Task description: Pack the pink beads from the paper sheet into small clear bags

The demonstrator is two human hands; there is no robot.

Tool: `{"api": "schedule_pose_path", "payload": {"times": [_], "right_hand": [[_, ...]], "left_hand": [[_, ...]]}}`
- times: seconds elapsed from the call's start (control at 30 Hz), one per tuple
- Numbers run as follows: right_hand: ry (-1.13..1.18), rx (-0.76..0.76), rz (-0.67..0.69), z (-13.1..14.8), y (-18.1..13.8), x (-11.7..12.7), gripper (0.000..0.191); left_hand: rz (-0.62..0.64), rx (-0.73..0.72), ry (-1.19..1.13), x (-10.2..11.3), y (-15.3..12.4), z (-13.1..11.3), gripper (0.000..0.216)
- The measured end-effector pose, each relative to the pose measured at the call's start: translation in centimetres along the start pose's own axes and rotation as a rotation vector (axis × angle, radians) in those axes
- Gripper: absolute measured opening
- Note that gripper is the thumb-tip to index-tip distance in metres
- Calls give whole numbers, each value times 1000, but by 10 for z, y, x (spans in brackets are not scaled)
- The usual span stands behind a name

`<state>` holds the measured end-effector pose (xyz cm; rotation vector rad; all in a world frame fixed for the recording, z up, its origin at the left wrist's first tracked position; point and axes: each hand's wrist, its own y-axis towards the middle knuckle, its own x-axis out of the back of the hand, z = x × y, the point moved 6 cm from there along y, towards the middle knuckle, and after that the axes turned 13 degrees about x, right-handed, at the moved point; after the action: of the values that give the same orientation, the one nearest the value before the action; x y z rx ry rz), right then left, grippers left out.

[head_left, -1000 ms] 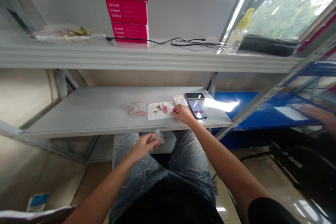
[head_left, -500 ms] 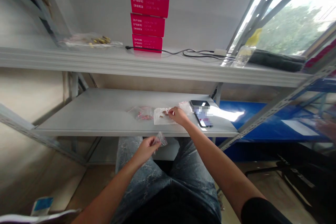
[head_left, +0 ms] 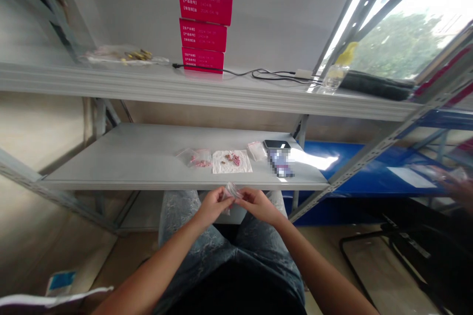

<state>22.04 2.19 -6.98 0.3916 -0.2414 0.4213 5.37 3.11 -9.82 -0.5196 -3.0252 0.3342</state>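
Note:
Just past the shelf's front edge, above my lap, my left hand (head_left: pixel 212 205) is closed on a small clear plastic bag (head_left: pixel 232 191). My right hand (head_left: pixel 258 205) meets it from the other side, thumb and finger pinched at the bag's upper part. Whether a small piece is also between those fingers is hidden. On the lower shelf ahead lies a white sheet of paper (head_left: pixel 242 168) with several small pink and brownish pieces (head_left: pixel 234 158) on it. To its left is a clear bag holding pink pieces (head_left: pixel 200 158).
Right of the paper are another clear bag (head_left: pixel 257 150), a dark phone (head_left: pixel 277 144) and a second, blurred-out phone (head_left: pixel 280 163). The upper shelf (head_left: pixel 207 89) bears stacked red boxes (head_left: pixel 205 2), a cable and a yellow-topped bottle (head_left: pixel 338 69). Another person's hand (head_left: pixel 458 184) shows far right.
My right hand has left the pieces on the paper and come down to the bag in my left hand. My left hand has shifted slightly right and up.

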Motion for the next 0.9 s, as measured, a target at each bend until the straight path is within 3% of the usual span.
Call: {"api": "schedule_pose_path", "payload": {"times": [0.1, 0.27, 0.4, 0.5, 0.63, 0.9], "right_hand": [[48, -45, -99, -8, -3, 8, 28], [182, -82, -172, -18, 1, 27, 31], [292, -135, -243, -27, -3, 24, 34], [350, -161, -321, -31, -7, 18, 37], [360, -151, -349, -29, -9, 16, 38], [372, -165, -351, -28, -13, 23, 37]], "left_hand": [[-13, 7, 20, -5, 1, -1, 33], [-6, 130, -63, 8, 3, 3, 43], [-78, 96, -254, 17, 4, 0, 43], [-42, 134, -375, 6, 2, 4, 49], [43, 203, -246, -13, -4, 15, 45], [60, 130, -75, -13, -5, 16, 41]]}}
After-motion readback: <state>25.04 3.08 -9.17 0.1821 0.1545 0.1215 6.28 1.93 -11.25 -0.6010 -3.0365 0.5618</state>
